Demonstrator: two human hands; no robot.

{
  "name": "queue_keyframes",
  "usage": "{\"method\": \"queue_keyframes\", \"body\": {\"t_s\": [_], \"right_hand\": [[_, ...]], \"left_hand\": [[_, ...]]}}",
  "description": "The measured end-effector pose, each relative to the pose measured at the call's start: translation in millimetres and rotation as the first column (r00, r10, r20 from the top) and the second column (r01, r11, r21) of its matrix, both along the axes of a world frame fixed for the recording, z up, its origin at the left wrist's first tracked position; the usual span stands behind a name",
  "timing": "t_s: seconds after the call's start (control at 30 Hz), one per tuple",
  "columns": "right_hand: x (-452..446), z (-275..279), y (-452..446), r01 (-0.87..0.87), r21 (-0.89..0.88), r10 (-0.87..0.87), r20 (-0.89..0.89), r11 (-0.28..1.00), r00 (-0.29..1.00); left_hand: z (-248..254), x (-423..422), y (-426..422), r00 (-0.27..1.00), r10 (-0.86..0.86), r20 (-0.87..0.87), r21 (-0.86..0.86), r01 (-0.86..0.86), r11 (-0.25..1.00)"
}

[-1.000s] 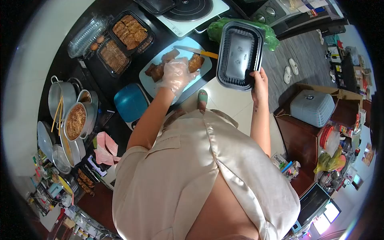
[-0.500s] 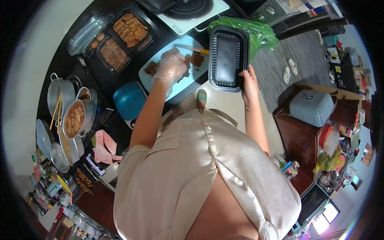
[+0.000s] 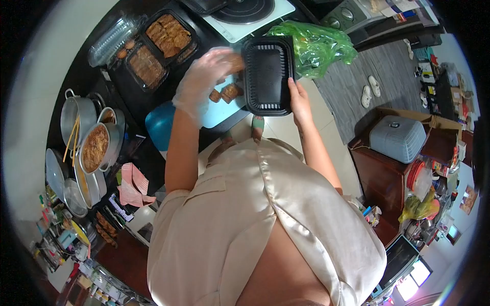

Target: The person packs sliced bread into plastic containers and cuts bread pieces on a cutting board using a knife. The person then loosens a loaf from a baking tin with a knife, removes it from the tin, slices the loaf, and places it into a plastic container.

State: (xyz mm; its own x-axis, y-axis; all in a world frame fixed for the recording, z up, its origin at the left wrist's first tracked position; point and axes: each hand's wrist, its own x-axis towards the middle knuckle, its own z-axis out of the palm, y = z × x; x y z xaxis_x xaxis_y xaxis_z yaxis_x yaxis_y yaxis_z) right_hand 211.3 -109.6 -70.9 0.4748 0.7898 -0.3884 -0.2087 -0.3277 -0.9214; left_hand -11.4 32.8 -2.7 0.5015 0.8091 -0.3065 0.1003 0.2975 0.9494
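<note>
My left hand [image 3: 204,74], in a clear plastic glove, is closed on a browned piece of food [image 3: 235,62], blurred by motion, at the left edge of a black plastic tray [image 3: 268,76]. The tray is tilted up, its inside bare, and my right hand [image 3: 300,101] grips its right edge. Behind and below them lies a light blue board [image 3: 217,116], partly hidden by the tray and my left hand. Several dark brown chunks [image 3: 230,92] rest on it. The knife does not show.
Two black trays of browned food, one of sliced pieces [image 3: 167,35], stand at upper left near clear packaging [image 3: 113,42]. A cooktop [image 3: 245,25] is at the top, a green bag [image 3: 319,48] right of the tray, a blue item [image 3: 162,126] below the board, pots [image 3: 95,148] far left.
My left hand has risen from the board with a piece and moved up and left. The black tray in my right hand has moved left over the board, uncovering more of the green bag.
</note>
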Motion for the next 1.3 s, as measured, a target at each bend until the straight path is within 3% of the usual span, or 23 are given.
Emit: {"method": "queue_keyframes", "body": {"t_s": [0.03, 0.1, 0.2, 0.27, 0.3, 0.37, 0.4, 0.5, 0.57, 0.63, 0.67, 0.73, 0.77, 0.83, 0.9, 0.93, 0.97, 1.03, 1.07, 1.13, 1.23, 1.3], "right_hand": [[-7.1, 3.0, 3.5, -0.030, 0.020, 0.030, 0.000, 0.999, 1.000], [-18.1, 5.9, 8.8, -0.098, 0.035, 0.099, -0.047, 0.995, 0.994], [-32.5, 19.5, 11.8, -0.113, 0.023, 0.114, -0.044, 0.993, 0.993], [-35.0, 17.2, 10.8, -0.080, 0.030, 0.081, -0.040, 0.996, 0.996], [-34.2, 19.1, 9.4, -0.072, 0.032, 0.074, -0.037, 0.997, 0.997], [-34.9, 23.7, 4.1, -0.095, -0.014, 0.094, -0.063, 0.995, 0.994], [-36.8, 25.2, 1.8, -0.094, -0.018, 0.093, -0.066, 0.995, 0.993], [-41.8, 23.1, 2.0, -0.148, -0.012, 0.148, -0.019, 0.989, 0.989], [-42.0, 9.4, 1.9, -0.146, 0.037, 0.143, 0.077, 0.989, 0.987], [-34.2, 11.9, 2.9, -0.104, 0.009, 0.104, 0.048, 0.995, 0.993], [-27.5, 14.8, 2.7, -0.057, -0.017, 0.057, 0.020, 0.998, 0.998], [-11.1, 33.8, 0.1, 0.033, -0.052, -0.030, 0.060, 0.998, 0.998], [1.6, 35.4, -1.5, 0.084, -0.068, -0.078, 0.080, 0.994, 0.994], [30.8, 26.1, -7.9, 0.119, -0.008, -0.118, 0.063, 0.993, 0.991], [46.4, 34.5, -13.8, 0.152, -0.051, -0.150, 0.024, 0.987, 0.988], [52.7, 32.8, -17.1, 0.164, -0.040, -0.165, -0.017, 0.986, 0.986], [56.5, 30.0, -20.0, 0.180, -0.030, -0.181, -0.057, 0.983, 0.982], [53.0, 34.4, -21.9, 0.189, -0.020, -0.190, -0.060, 0.982, 0.980], [51.0, 36.2, -24.1, 0.198, -0.012, -0.198, -0.062, 0.980, 0.978], [50.1, 32.7, -26.0, 0.192, -0.030, -0.193, -0.028, 0.981, 0.981], [44.0, 31.2, -28.1, 0.188, -0.049, -0.189, -0.012, 0.981, 0.982], [42.5, 27.1, -30.2, 0.184, -0.055, -0.186, -0.045, 0.981, 0.981]], "left_hand": [[9.6, 8.6, -4.0, 0.993, -0.067, 0.101, 0.077, 0.059, 0.995], [8.8, 27.6, -6.2, 0.984, -0.119, 0.133, 0.117, 0.104, 0.988], [-14.1, 49.3, -1.6, 0.995, -0.055, 0.087, 0.118, 0.045, 0.992], [-33.0, 55.9, 2.1, 0.999, 0.035, -0.005, 0.479, -0.028, 0.877], [-28.4, 55.1, -1.2, 1.000, 0.027, -0.003, 0.480, -0.022, 0.877], [-9.0, 45.9, -18.2, 0.909, 0.155, -0.386, 0.677, 0.166, 0.717], [-3.6, 46.4, -21.5, 0.889, 0.119, -0.443, 0.590, 0.189, 0.785], [-4.0, 55.4, -22.9, 0.846, 0.218, -0.487, 0.663, 0.196, 0.723], [-10.5, 59.3, -19.7, 0.882, 0.231, -0.410, 0.687, 0.132, 0.714], [-2.0, 60.1, -20.7, 0.885, 0.326, -0.331, 0.794, 0.074, 0.604], [3.3, 57.3, -19.6, 0.885, 0.327, -0.332, 0.793, 0.074, 0.605], [31.8, 46.3, -20.3, 0.917, 0.315, -0.246, 0.642, -0.089, 0.761], [28.1, 40.1, -13.8, 0.889, 0.392, -0.236, 0.617, -0.175, 0.767], [1.2, 22.6, 2.8, 0.862, 0.323, -0.391, 0.564, -0.053, 0.824], [-24.1, 27.9, 9.6, 0.743, 0.136, -0.655, 0.537, 0.333, 0.775], [-25.4, 33.7, -1.1, 0.719, 0.108, -0.686, 0.489, 0.347, 0.800], [-25.1, 42.8, -1.6, 0.628, -0.025, -0.778, 0.300, 0.407, 0.863], [-26.3, 59.6, -2.3, 0.586, -0.123, -0.801, 0.125, 0.365, 0.922], [-26.7, 63.1, -3.3, 0.587, -0.128, -0.800, 0.122, 0.368, 0.922], [-25.1, 69.6, -1.5, 0.394, -0.155, -0.906, 0.070, 0.499, 0.864], [-29.0, 66.0, 1.4, 0.432, -0.230, -0.872, -0.024, 0.431, 0.902], [-29.1, 64.8, -5.0, 0.449, -0.182, -0.875, 0.043, 0.446, 0.894]]}}
